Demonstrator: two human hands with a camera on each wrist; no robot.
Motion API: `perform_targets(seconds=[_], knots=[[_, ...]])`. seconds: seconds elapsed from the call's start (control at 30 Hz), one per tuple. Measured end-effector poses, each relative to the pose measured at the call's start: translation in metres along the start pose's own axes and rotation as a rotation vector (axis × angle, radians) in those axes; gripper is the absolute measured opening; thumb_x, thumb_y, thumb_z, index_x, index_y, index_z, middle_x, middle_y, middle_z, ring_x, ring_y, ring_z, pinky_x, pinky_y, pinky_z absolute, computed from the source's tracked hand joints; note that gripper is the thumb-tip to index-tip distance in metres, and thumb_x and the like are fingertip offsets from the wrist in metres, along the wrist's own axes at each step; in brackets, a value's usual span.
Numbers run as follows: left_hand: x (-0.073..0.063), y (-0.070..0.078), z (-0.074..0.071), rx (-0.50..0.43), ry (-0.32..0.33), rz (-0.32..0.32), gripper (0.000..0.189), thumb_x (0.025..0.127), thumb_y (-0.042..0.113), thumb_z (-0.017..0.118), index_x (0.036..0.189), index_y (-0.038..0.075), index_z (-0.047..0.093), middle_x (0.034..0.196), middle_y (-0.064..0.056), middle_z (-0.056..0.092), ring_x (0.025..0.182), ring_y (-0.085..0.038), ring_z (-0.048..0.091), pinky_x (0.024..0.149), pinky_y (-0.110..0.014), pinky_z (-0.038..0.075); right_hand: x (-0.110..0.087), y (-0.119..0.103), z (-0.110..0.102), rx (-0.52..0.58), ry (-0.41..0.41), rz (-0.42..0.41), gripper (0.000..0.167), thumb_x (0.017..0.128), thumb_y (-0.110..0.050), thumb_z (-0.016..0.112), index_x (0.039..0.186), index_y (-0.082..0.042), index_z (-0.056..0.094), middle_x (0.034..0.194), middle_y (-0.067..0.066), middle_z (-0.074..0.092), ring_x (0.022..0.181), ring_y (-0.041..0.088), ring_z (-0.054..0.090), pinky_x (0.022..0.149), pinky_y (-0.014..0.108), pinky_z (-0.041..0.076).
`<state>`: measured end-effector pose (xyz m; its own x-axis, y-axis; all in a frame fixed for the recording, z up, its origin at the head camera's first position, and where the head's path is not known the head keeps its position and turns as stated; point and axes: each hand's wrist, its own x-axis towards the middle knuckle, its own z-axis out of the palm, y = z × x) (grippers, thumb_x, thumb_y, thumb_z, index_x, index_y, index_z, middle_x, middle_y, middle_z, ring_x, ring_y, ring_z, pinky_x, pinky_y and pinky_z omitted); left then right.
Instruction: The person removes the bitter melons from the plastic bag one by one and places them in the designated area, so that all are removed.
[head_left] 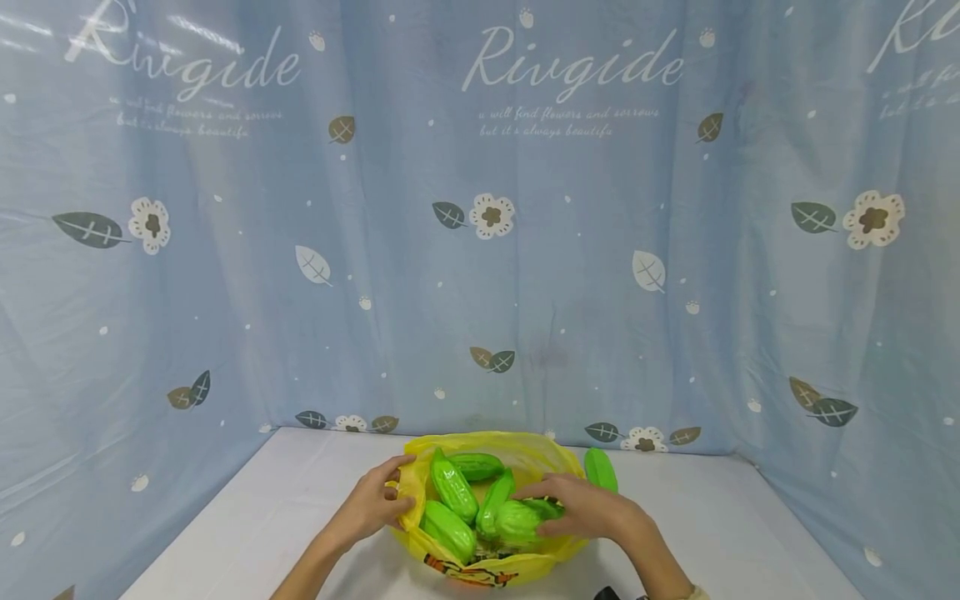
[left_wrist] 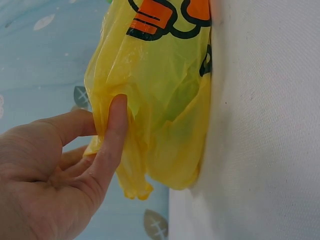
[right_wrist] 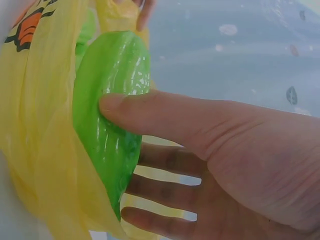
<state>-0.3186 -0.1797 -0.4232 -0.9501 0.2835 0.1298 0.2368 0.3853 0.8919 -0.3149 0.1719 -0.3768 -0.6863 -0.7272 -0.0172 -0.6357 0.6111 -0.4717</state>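
A yellow plastic bag (head_left: 540,569) with an orange and black print stands on the white table, its mouth spread wide. My left hand (head_left: 372,502) pinches the bag's left rim; in the left wrist view the thin film (left_wrist: 165,100) passes between the fingers. Several glossy green gourd-like vegetables (head_left: 452,486) lie inside the bag. At the bag's right side, my right hand (head_left: 581,506) holds one ribbed green gourd-like vegetable (right_wrist: 112,95). The thumb lies across its near face, with the other fingers behind it. Part of the bag covers its lower edge in the right wrist view.
Another green vegetable (head_left: 601,470) lies on the table behind the bag's right side. A small black object (head_left: 606,593) shows at the bottom edge near the right forearm. Blue printed curtains (head_left: 570,317) hang behind and along both sides of the white table (head_left: 720,525).
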Motion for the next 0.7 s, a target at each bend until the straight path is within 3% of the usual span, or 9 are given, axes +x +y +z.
perform_targets(seconds=[0.23,0.47,0.7], knots=[[0.002,-0.001,0.001,0.008,-0.003,0.013,0.068,0.087,0.002,0.069,0.146,-0.005,0.036,0.12,-0.027,0.055,0.081,-0.018,0.067,0.056,-0.036,0.062,-0.007,0.004,-0.003,0.017,0.056,0.002,0.052,0.089,-0.027,0.071,0.139,-0.02,0.057,0.133,-0.007,0.062,0.115,0.012,0.059,0.089,0.031,0.056],[0.002,-0.003,0.001,0.001,-0.01,0.003,0.069,0.086,0.002,0.069,0.146,-0.005,0.036,0.119,-0.026,0.055,0.081,-0.019,0.067,0.058,-0.039,0.062,-0.014,0.004,-0.007,0.024,0.087,0.005,0.05,0.089,-0.032,0.071,0.138,-0.027,0.057,0.131,-0.008,0.062,0.111,0.01,0.059,0.085,0.03,0.055],[0.001,-0.003,0.0,0.004,-0.007,0.006,0.069,0.086,0.001,0.069,0.147,-0.005,0.036,0.121,-0.027,0.054,0.084,-0.02,0.069,0.058,-0.039,0.063,-0.023,0.008,-0.009,0.048,0.136,0.013,0.05,0.09,-0.04,0.067,0.137,-0.027,0.056,0.136,-0.004,0.06,0.12,0.019,0.059,0.095,0.042,0.054]])
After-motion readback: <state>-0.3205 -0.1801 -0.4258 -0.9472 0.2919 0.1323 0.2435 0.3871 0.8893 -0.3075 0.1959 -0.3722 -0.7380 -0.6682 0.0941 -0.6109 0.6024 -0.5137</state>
